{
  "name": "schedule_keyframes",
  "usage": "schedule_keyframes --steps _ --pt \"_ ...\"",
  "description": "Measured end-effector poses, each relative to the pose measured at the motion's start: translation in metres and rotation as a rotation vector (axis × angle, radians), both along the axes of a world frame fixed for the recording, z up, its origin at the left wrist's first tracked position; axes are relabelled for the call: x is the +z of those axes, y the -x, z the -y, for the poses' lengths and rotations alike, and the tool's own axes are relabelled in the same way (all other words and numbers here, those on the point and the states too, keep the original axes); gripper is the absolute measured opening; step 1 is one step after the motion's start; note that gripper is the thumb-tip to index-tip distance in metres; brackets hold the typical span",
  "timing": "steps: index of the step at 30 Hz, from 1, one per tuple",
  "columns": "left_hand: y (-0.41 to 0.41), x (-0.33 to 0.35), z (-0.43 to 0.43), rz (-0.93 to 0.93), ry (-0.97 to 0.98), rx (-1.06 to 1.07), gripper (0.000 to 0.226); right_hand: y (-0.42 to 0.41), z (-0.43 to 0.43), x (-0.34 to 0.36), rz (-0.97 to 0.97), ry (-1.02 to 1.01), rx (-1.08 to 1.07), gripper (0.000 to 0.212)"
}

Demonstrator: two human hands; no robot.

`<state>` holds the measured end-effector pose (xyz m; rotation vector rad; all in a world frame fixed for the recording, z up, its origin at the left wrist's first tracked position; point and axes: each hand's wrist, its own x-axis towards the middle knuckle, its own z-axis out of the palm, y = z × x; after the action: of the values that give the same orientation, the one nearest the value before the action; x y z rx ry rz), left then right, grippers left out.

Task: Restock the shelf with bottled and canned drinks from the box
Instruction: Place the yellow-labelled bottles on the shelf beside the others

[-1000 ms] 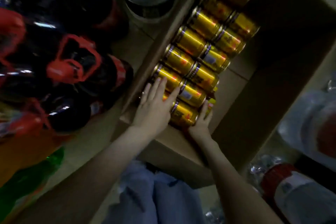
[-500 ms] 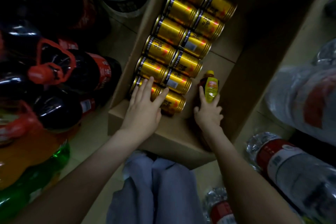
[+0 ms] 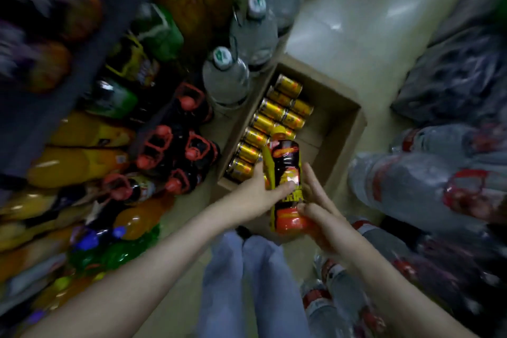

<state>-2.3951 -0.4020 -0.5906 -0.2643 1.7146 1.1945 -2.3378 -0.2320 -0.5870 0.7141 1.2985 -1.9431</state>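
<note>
While the left hand (image 3: 262, 192) wrapped its grip round the bottle (image 3: 285, 167), the right hand (image 3: 322, 211) only touched the base, fingers straight. Likely risk was a slip onto the cans (image 3: 263, 123).

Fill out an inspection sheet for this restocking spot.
Surface: pale glossy floor.
Job's things: dark drink bottle with a yellow cap, held above the cardboard box; gold cans lie in two rows along the box's left side.
Clutter: shrink-wrapped bottle packs right of the box.
Hands: left hand grips the bottle; right hand supports its lower end, fingers straight.
Cables: nothing seen.
Surroundings: large water bottles, dark soda bottles with red handles and orange soda bottles left of the box; the far left is blurred.
</note>
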Motion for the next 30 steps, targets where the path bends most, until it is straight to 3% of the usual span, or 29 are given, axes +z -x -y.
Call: schedule_keyframes --steps 4,9,12,16,18,21,28,30 --pt "0.0 0.126 0.051 -0.022 -0.132 0.275 0.059 0.024 0.032 0.107 -0.116 0.097 0.23 0.096" --pt "-0.036 0.244 0.113 -0.202 -0.09 0.512 0.044 0.044 0.1 0.217 -0.321 0.075 0.547 0.074" --pt "-0.061 0.299 0.149 -0.375 0.074 0.586 0.068 0.046 0.149 0.27 -0.55 -0.072 0.763 0.061" --pt "-0.103 0.354 0.199 -0.56 0.265 0.682 0.095 0.038 0.209 0.331 -0.76 -0.177 0.932 0.073" --pt "-0.127 0.384 0.222 -0.635 0.295 0.777 0.082 0.029 0.24 0.361 -0.809 -0.122 0.965 0.071" --pt "-0.17 0.436 0.255 -0.764 0.235 0.911 0.031 0.01 0.288 0.41 -0.858 0.011 1.0 0.07" --pt "-0.274 0.539 0.35 -1.078 0.383 0.934 0.041 -0.076 0.401 0.508 -0.914 0.367 1.037 0.072" --pt "-0.3 0.563 0.377 -1.114 0.434 0.917 0.053 -0.1 0.429 0.529 -0.922 0.428 1.032 0.076"
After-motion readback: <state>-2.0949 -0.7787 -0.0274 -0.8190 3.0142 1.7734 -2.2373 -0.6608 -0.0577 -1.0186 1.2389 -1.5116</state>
